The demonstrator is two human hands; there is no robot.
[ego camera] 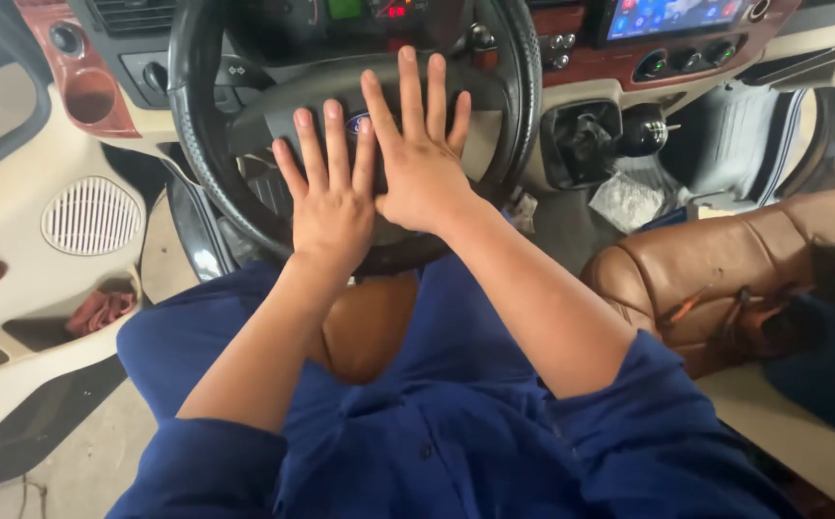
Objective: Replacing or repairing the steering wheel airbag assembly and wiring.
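I sit in a vehicle's driver seat in blue work clothes. Both my hands lie flat on the dark centre pad (287,106) of the black steering wheel (186,125). My left hand (333,197) rests lower on the pad, fingers spread and pointing up. My right hand (419,154) is just beside it, slightly higher, its thumb edge touching the left hand's fingers. Neither hand grips anything. The hands hide most of the pad's middle.
The open beige door with a round speaker grille (90,215) and a red rag (100,309) in its pocket is at left. A gear lever (643,130) and a lit dashboard screen (672,14) sit at right. A brown leather passenger seat (715,269) holds small tools.
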